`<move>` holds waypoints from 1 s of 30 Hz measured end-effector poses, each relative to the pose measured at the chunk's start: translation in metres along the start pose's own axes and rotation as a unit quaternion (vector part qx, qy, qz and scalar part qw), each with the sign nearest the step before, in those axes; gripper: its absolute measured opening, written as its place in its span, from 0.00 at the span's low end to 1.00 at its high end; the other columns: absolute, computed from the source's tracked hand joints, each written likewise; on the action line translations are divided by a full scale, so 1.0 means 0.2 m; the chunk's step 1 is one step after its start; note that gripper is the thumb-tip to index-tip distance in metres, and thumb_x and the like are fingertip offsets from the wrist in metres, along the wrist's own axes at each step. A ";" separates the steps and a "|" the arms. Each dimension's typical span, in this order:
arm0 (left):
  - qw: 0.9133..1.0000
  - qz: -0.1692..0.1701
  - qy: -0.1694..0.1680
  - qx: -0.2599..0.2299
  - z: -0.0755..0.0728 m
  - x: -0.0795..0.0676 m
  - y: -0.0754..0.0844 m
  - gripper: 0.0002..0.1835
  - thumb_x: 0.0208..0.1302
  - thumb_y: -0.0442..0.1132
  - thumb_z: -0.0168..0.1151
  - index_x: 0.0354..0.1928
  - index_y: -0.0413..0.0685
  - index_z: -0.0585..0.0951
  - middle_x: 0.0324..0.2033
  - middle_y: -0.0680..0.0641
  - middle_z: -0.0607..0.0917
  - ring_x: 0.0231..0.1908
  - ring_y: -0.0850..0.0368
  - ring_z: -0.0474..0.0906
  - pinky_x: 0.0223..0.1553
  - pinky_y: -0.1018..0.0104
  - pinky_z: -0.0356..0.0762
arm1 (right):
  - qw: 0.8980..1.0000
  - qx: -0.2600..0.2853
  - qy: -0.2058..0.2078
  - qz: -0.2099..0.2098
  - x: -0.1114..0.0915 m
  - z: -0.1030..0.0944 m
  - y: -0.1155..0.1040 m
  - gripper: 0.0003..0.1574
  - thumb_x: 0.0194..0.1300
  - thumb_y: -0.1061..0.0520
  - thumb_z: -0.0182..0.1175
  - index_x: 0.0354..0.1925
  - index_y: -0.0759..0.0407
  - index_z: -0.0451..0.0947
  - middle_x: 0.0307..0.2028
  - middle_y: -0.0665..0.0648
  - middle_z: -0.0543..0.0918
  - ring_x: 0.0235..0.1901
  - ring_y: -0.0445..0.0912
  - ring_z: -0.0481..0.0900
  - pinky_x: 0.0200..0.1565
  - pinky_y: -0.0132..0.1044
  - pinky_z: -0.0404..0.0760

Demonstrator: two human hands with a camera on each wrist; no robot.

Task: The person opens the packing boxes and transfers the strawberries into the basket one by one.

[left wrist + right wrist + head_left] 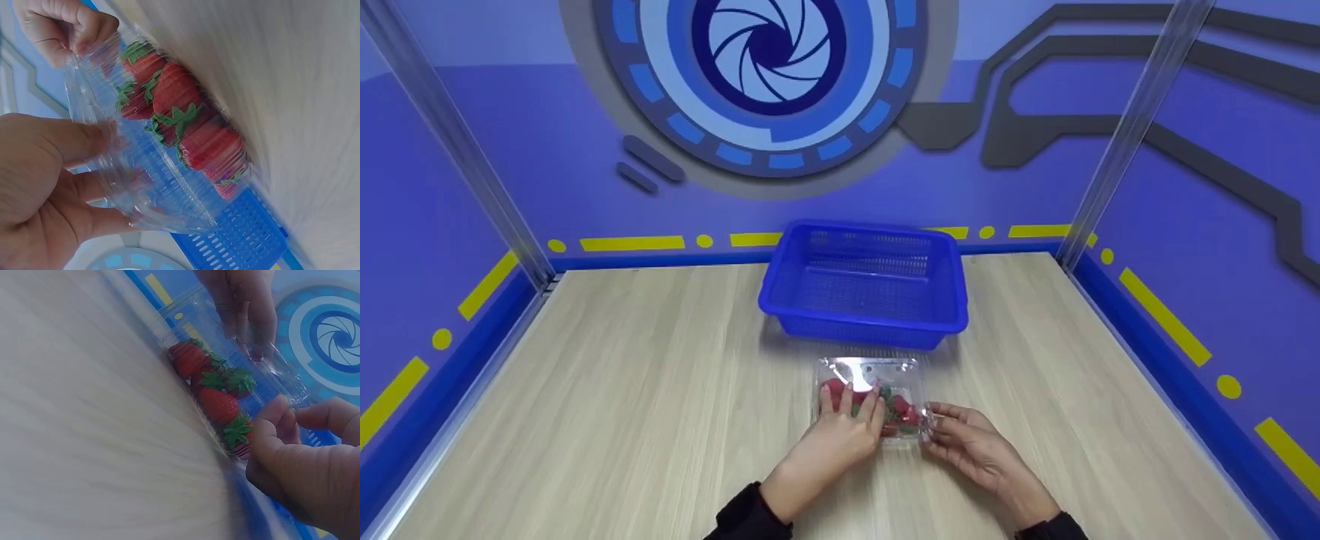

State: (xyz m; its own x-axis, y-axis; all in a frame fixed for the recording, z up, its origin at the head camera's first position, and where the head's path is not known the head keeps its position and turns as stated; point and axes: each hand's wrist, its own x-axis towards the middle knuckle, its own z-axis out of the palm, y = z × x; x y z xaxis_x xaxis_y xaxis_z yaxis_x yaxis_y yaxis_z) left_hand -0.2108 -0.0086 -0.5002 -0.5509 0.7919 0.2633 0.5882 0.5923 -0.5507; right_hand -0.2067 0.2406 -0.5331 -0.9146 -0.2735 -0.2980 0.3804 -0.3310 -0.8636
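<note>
A clear plastic clamshell box (909, 373) of strawberries sits on the table in front of the blue basket. Inside it are several red strawberries (211, 143) with green leaf caps, lying along the bottom. My left hand (844, 435) lies over the top of the box with its fingers spread and extended, pressing on the lid. At the box's right edge, my right hand (979, 454) pinches the plastic rim between thumb and forefinger, as the right wrist view shows. The lid (281, 377) lies over the fruit.
Just behind the box stands a blue perforated basket (862, 322). The pale wood table (660, 390) reaches back to a blue patterned wall (510, 150), and metal posts (1140, 127) rise at its two back corners.
</note>
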 end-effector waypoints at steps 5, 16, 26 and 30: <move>1.000 0.001 0.016 0.007 -0.01 -0.01 -0.03 0.20 0.74 0.35 0.52 0.64 0.47 0.79 0.62 0.47 0.82 0.52 0.45 0.85 0.46 0.44 0.86 | 0.999 -0.025 -0.006 -0.024 0.01 0.02 0.01 0.34 0.74 0.67 0.53 0.68 0.81 0.50 0.43 0.57 0.82 0.38 0.41 0.80 0.42 0.32 0.83; 0.998 -0.018 0.056 -0.026 -0.05 0.01 -0.10 0.19 0.71 0.34 0.57 0.63 0.42 0.77 0.57 0.47 0.85 0.49 0.51 0.86 0.44 0.50 0.87 | 0.999 -0.033 0.001 -0.028 0.00 0.04 0.02 0.28 0.73 0.68 0.53 0.63 0.80 0.56 0.42 0.56 0.79 0.37 0.42 0.79 0.43 0.33 0.84; 0.995 -0.038 0.020 -0.090 -0.07 0.00 -0.14 0.24 0.70 0.32 0.60 0.67 0.45 0.75 0.62 0.49 0.82 0.56 0.50 0.83 0.50 0.48 0.85 | 0.999 -0.025 -0.013 -0.031 0.00 0.04 0.02 0.26 0.75 0.67 0.54 0.63 0.79 0.58 0.41 0.53 0.78 0.36 0.39 0.75 0.44 0.33 0.82; 0.992 -0.041 0.018 -0.117 -0.08 0.00 -0.16 0.27 0.68 0.34 0.64 0.68 0.47 0.74 0.63 0.49 0.81 0.57 0.49 0.82 0.54 0.48 0.83 | 0.999 -0.025 -0.006 -0.026 -0.01 0.04 0.02 0.26 0.75 0.65 0.55 0.63 0.78 0.58 0.42 0.54 0.78 0.37 0.40 0.76 0.44 0.34 0.82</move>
State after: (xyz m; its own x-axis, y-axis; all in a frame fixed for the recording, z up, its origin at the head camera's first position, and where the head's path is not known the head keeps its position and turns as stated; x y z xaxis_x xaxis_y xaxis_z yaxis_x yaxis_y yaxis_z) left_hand -0.2207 -0.0258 -0.4696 -0.5839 0.7418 0.3299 0.6660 0.6700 -0.3279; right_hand -0.2033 0.2330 -0.5325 -0.9310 -0.2679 -0.2481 0.3253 -0.3002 -0.8967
